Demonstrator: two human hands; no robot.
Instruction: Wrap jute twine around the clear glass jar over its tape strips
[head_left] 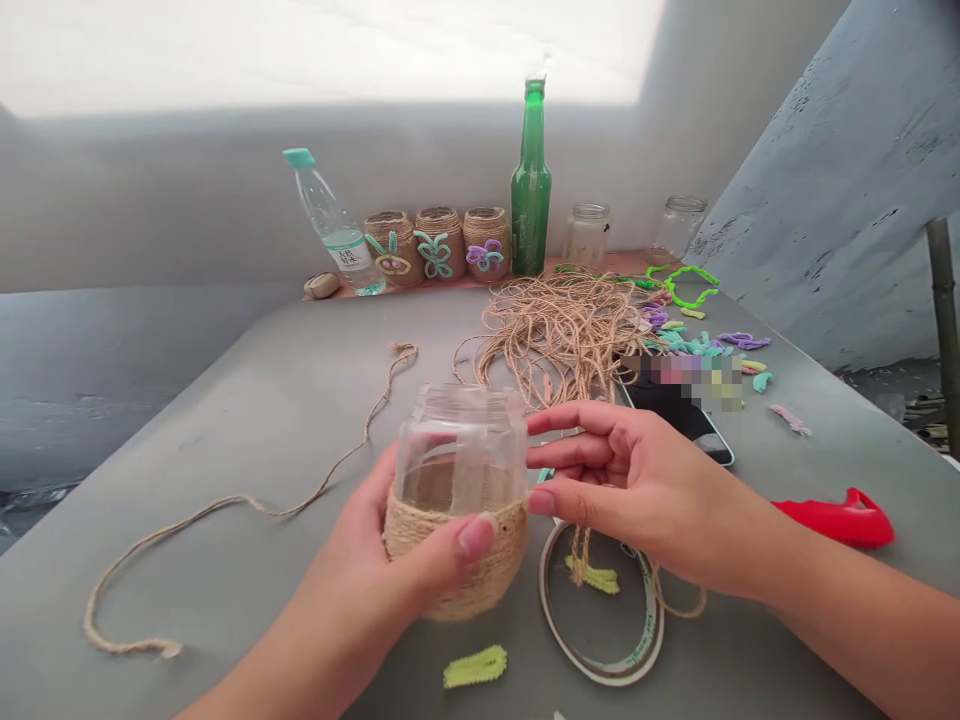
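Observation:
My left hand (390, 560) is wrapped round a small glass jar (459, 450), thumb across the front. The jar's lower half is wound with jute twine (450, 560); its upper half is bare glass. My right hand (630, 480) is beside the jar on the right, fingers stretched toward the glass and touching its side near the top of the winding. A strand of twine hangs under the right hand; whether the fingers pinch it I cannot tell. A long loose twine strand (247, 505) trails left across the grey table (247, 400).
A tangle of twine (562, 325), a phone (686, 415), coloured pipe-cleaner pieces (705, 345), a tape ring (600, 610) and a red cutter (840, 518) lie to the right. At the back stand three twine-wrapped jars (439, 242), a green bottle (530, 190), a water bottle (334, 225) and two bare jars (586, 233).

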